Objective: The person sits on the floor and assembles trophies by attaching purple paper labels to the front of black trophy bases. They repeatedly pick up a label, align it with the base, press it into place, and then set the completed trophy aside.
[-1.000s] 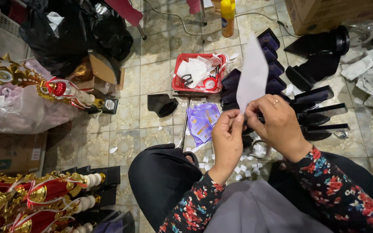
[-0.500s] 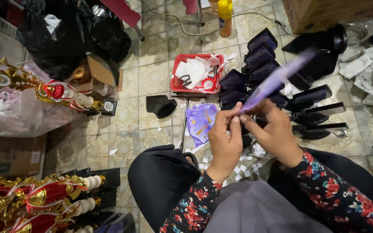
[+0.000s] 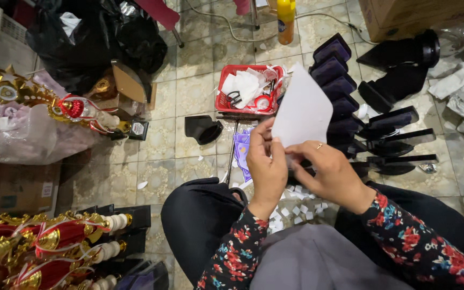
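I sit on a tiled floor with both hands raised in front of me. My left hand (image 3: 267, 161) and my right hand (image 3: 328, 172) pinch the lower edge of a white sheet of paper (image 3: 303, 110), which stands upright with its blank side toward me. A ring shows on a finger of my right hand. Below the hands, small white paper scraps (image 3: 296, 207) lie scattered on the floor between my knees. A purple sheet (image 3: 241, 147) lies flat just left of my left hand.
A red basket (image 3: 226, 102) with scissors and paper stands beyond the hands. Several black trophy bases (image 3: 345, 91) line the right. Gold and red trophies (image 3: 55, 247) lie at the lower left, more at the left by a black bag (image 3: 81, 37). A yellow bottle (image 3: 285, 21) stands at the top.
The sheet was upright, then tilted edge-on showing its purple side, and now stands upright again with the white side facing me. Both hands stayed at its lower edge.
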